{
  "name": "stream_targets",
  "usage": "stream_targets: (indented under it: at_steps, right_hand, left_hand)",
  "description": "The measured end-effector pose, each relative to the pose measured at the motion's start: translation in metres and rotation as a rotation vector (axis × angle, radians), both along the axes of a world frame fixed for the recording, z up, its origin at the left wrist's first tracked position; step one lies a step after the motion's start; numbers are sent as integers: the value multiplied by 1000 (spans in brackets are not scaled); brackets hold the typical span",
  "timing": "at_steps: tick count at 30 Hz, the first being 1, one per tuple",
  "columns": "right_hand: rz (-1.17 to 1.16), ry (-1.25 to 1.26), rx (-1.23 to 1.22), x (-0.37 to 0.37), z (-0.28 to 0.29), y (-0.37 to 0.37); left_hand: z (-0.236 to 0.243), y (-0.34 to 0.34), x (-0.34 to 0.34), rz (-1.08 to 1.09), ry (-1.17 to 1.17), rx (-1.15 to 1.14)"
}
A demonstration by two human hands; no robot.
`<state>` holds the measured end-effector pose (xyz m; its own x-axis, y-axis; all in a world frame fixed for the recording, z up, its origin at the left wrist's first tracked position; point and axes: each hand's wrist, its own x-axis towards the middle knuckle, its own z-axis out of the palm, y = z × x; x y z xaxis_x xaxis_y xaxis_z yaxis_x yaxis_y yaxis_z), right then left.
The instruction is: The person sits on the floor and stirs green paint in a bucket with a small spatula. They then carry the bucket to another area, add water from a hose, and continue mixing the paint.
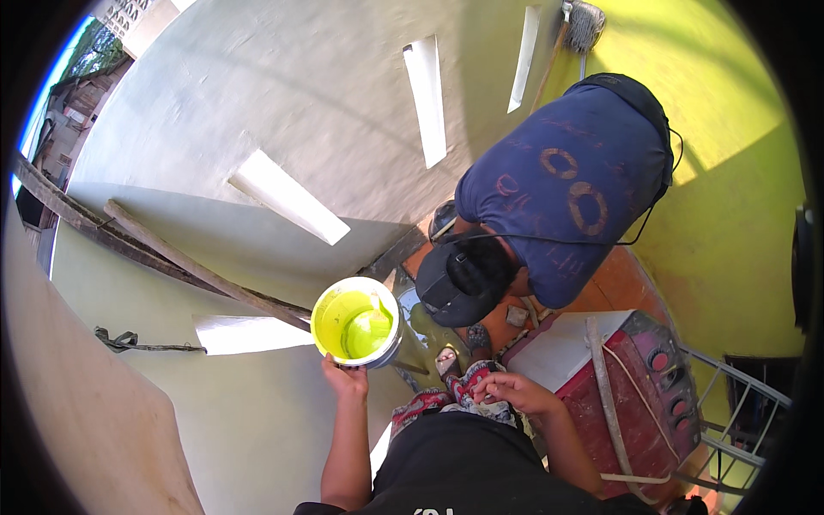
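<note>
My left hand (346, 375) grips a paint bucket (321, 319) low at its near side. The bucket is tilted so its inside shows, with bright yellow-green paint (365, 335) at the bottom and smears up the wall. A paint-coated object (378, 314) stands inside; its kind is hard to make out. In front of my waist, my right hand (518, 393) hovers with loosely bent fingers and nothing visible in them. It is nearest to my patterned trousers (421, 405) and a red-and-white appliance (614, 386) with knobs.
A person (566, 180) in a blue shirt and dark cap bends over just ahead. Wooden poles (172, 262) lean along the curved, slotted wall (283, 112) at left. A metal rack (738, 412) stands at right, and a roller (585, 26) leans at the far wall.
</note>
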<state>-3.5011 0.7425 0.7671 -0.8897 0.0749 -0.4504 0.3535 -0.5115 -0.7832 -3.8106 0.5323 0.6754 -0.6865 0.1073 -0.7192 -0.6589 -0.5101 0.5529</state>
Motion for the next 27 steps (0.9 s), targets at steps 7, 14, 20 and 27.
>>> stream_targets:
  at_steps: [7,14,20,27]
  right_hand:
    - [53,-30,10,-3,8,4]
    - [103,-17,43,-10,0,-3]
    - [103,-32,12,-12,-7,-10]
    - [13,-90,44,0,-15,-18]
  left_hand:
    - [0,-5,15,46,39,-14]
    - [-4,-31,28,15,69,-38]
    - [-6,-54,34,41,85,-81]
    - [-9,-99,23,-97,153,-292]
